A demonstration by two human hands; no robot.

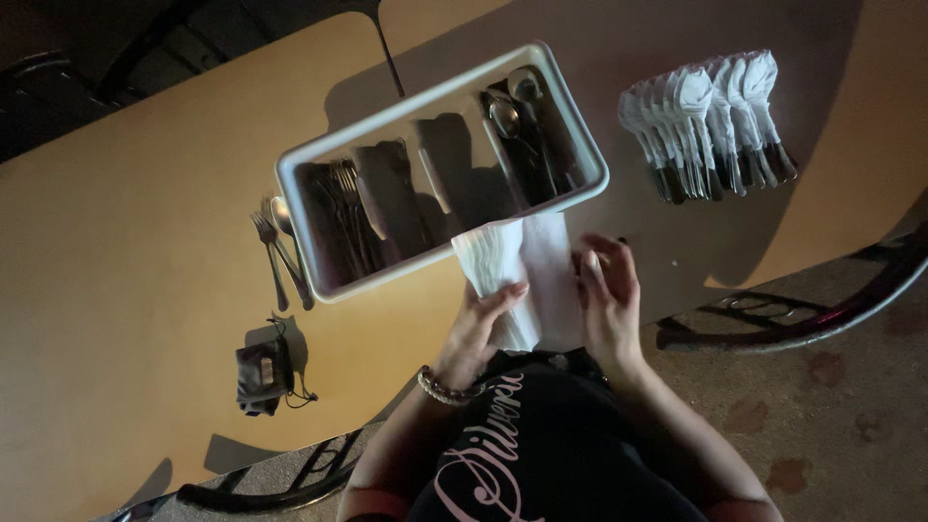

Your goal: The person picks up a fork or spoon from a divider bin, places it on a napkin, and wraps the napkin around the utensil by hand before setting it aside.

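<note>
A cutlery tray (580, 186) sits on the tabletop (126, 232), with cutlery in its compartments. A napkin (527, 275) lies just before it, near the table's edge. Loose forks (275, 256) lie left of the tray, a small pouch (261, 375) before them. Rolled napkin bundles (710, 121) line up to the right.

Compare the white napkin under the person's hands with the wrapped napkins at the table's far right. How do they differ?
The napkin under the hands is single, opened out and flat; the wrapped napkins form a row, each rolled tight around cutlery with dark ends protruding. One is being handled, the others lie untouched. Both are white.
</note>
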